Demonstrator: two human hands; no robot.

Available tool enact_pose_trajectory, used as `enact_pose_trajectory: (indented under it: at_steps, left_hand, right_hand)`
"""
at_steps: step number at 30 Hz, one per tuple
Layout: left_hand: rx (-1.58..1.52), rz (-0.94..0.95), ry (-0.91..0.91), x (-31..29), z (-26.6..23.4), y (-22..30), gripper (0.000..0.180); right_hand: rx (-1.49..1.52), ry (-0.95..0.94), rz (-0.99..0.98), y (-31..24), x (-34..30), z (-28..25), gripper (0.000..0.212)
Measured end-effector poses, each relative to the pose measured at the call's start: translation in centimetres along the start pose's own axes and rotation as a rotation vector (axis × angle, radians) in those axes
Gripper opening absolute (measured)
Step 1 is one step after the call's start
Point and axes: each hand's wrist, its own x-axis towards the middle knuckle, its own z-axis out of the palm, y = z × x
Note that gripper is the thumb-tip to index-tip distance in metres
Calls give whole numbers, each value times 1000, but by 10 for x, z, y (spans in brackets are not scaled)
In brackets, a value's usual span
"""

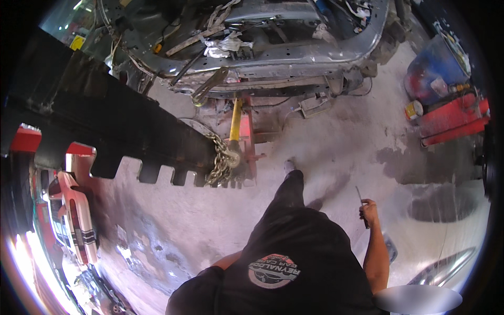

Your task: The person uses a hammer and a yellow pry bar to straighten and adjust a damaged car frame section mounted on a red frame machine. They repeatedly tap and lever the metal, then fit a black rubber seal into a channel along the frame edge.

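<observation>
My right hand is closed around a screwdriver, out to the right of my body and above the floor. Its thin metal shaft points up and away from me, and the end of a dark handle shows below my fingers. Of my left arm only a short stretch shows beside my black shirt; the hand itself is hidden. Ahead is a stripped grey vehicle body, with crumpled white material and loose parts lying on it. Neither hand touches the vehicle.
A large black notched beam reaches in from the left. Near its end hang a chain and a yellow bar. A blue drum and red equipment stand at the right. Stains mark the concrete floor.
</observation>
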Motion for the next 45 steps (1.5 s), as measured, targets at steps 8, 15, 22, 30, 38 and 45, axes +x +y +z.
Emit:
enact_pose_trajectory:
  at_steps: [8,15,22,30,38,45]
  left_hand:
    - [387,576,687,162,-136,149,30]
    - [159,835,1343,-2,-248,408,21]
    - [525,585,1988,-121,-405,513,30]
    - [301,237,1003,-118,-530,469,45]
    - [202,124,776,-121,-522,515,51]
    - [305,242,839,-105,-536,495,32]
  right_hand:
    - [-135,-317,-119,-122,56,82,32]
    - [-18,-454,-179,-255,109,116,34]
    - [-20,-704,-240,-383,127,197,19]
    - [-133,-1018,-346,-480,159,314,28]
    - [56,-1035,-390,-494,131,431,64]
    - [483,-1100,-145,-543,86,535,30]
